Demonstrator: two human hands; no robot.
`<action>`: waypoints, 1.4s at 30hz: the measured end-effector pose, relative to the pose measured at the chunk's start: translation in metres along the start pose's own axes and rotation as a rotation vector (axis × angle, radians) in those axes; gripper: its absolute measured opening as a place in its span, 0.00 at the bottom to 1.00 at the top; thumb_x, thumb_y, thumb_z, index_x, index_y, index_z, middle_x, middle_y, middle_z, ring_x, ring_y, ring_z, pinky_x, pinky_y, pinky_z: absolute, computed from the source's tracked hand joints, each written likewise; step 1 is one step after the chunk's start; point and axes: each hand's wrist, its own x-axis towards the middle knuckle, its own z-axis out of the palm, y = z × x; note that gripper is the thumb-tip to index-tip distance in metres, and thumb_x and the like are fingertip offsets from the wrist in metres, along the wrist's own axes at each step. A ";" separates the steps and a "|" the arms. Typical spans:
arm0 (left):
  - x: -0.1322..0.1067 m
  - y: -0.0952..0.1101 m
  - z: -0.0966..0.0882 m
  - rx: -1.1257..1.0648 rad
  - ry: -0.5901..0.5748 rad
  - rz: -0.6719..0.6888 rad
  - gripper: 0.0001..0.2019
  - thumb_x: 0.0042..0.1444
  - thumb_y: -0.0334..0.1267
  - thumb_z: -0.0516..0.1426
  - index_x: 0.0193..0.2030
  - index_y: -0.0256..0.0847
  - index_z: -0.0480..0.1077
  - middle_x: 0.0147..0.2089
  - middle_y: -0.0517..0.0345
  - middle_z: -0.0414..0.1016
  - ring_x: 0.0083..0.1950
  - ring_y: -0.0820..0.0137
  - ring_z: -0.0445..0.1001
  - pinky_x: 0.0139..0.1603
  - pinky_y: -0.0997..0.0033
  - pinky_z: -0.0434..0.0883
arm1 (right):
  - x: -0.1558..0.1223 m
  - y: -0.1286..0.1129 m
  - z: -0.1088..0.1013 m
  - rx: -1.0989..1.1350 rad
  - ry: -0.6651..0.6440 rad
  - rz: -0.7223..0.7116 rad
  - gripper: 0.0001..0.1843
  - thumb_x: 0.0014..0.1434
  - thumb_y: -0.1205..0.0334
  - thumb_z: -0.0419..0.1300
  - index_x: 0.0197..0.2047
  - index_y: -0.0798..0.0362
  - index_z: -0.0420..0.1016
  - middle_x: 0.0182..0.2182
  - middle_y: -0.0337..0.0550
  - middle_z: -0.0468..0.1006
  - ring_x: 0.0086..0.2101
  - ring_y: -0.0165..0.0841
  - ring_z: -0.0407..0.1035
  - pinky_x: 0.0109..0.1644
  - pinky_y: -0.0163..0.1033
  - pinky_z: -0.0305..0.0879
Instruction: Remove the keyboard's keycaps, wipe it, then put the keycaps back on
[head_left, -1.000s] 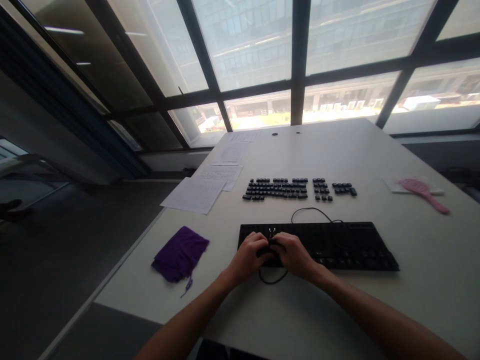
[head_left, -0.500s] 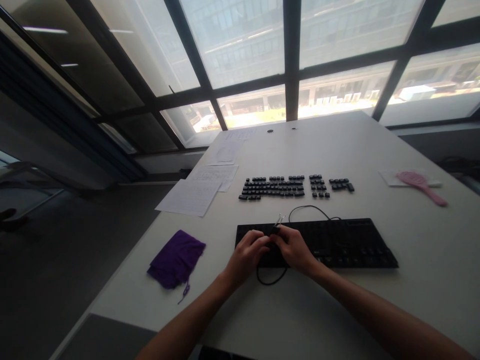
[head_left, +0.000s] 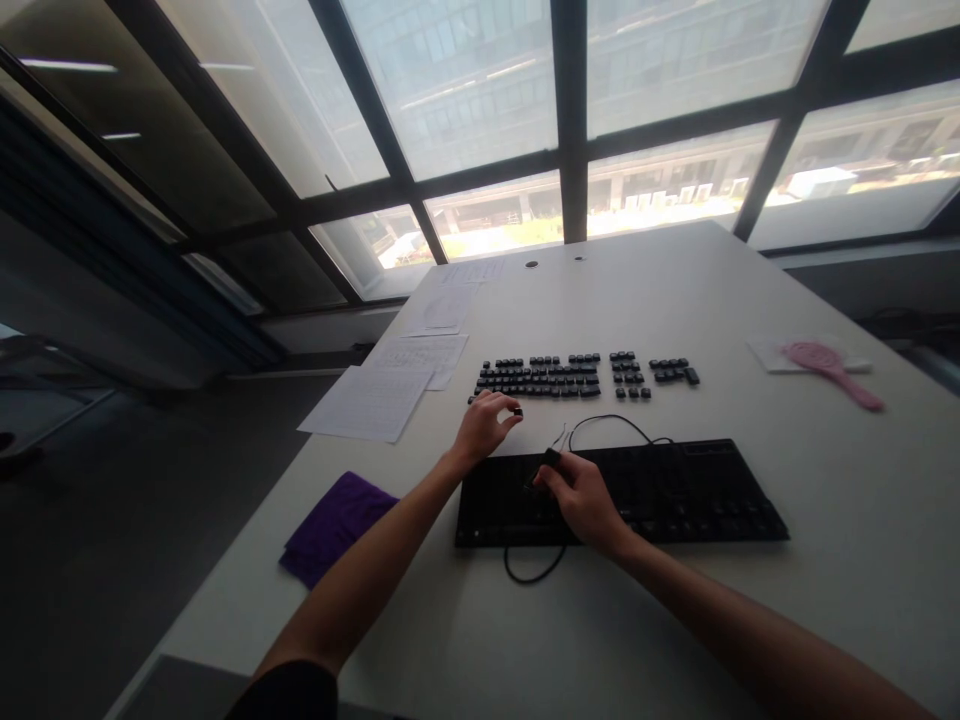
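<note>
Between thumb and finger, my left hand (head_left: 484, 428) pinches a small black keycap (head_left: 517, 411). It hovers just in front of the rows of loose keycaps (head_left: 536, 379) laid out on the table. My right hand (head_left: 585, 495) is closed around a keycap puller (head_left: 553, 457) with a black handle and thin wire loops pointing up and away. That hand is over the left half of a black keyboard (head_left: 675, 485), most of whose keys are off. A black cable (head_left: 611, 418) loops behind the keyboard, and another loop shows in front.
A purple cloth (head_left: 337, 525) lies at the left, partly behind my left forearm. Printed sheets (head_left: 367, 402) run along the table's left edge. At the right a pink hairbrush (head_left: 832, 370) rests on a white packet. Tall windows stand behind the white table (head_left: 675, 630).
My left hand has moved away from my right hand, forward and left to the keycap rows, carrying a keycap. My right hand stays over the keyboard with the puller.
</note>
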 end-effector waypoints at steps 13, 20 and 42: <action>0.022 -0.024 0.014 0.142 0.012 -0.005 0.05 0.52 0.31 0.67 0.36 0.42 0.77 0.43 0.54 0.75 0.47 0.60 0.68 0.53 0.58 0.69 | 0.001 -0.001 -0.001 -0.014 0.009 0.017 0.13 0.64 0.59 0.57 0.31 0.55 0.76 0.27 0.42 0.78 0.30 0.34 0.70 0.35 0.36 0.62; -0.021 0.029 -0.011 0.006 0.118 -0.017 0.03 0.61 0.33 0.60 0.40 0.42 0.75 0.43 0.55 0.75 0.47 0.62 0.70 0.53 0.59 0.68 | -0.005 -0.006 -0.013 -0.188 -0.079 -0.101 0.10 0.64 0.64 0.57 0.30 0.53 0.70 0.26 0.39 0.75 0.29 0.32 0.66 0.33 0.35 0.59; -0.109 0.085 0.002 -0.366 -0.130 -0.128 0.05 0.57 0.33 0.63 0.40 0.45 0.76 0.41 0.55 0.76 0.44 0.62 0.73 0.47 0.60 0.73 | -0.013 0.002 -0.011 -0.224 -0.165 -0.163 0.11 0.61 0.69 0.55 0.26 0.53 0.69 0.24 0.38 0.73 0.26 0.31 0.65 0.31 0.34 0.58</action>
